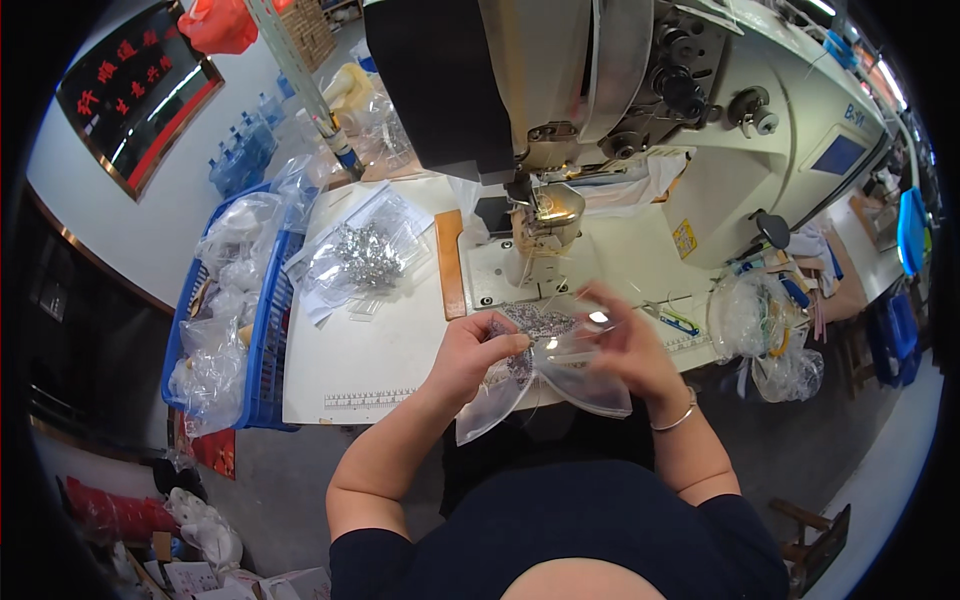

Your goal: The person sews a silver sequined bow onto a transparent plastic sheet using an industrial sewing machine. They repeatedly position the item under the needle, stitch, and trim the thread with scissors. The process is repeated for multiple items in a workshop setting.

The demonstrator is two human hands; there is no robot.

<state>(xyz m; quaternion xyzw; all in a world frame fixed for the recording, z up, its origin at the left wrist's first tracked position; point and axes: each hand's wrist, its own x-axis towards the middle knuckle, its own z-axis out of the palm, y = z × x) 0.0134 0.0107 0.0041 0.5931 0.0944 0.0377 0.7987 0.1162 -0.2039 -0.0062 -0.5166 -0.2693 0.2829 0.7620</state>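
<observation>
In front of the sewing machine (540, 240), my left hand (478, 350) is closed, its thumb and fingers pinching the middle of a bow-shaped piece (592, 388). The piece has clear plastic lobes hanging over the table's front edge and grey glittery parts above them. My right hand (628, 350) is curved beside the right part of the bow. Motion smears its fingers, so I cannot tell whether they grip anything. Fine threads show around the machine's needle area, just beyond the bow.
Left on the white table (345, 365) lies a pile of silvery glittery pieces (370, 255) on clear plastic and papers. A blue basket (262, 350) of plastic bags stands farther left. Thread snips (678, 320) and a clear bag (745, 315) are to the right; a ruler strip (370, 399) lines the front edge.
</observation>
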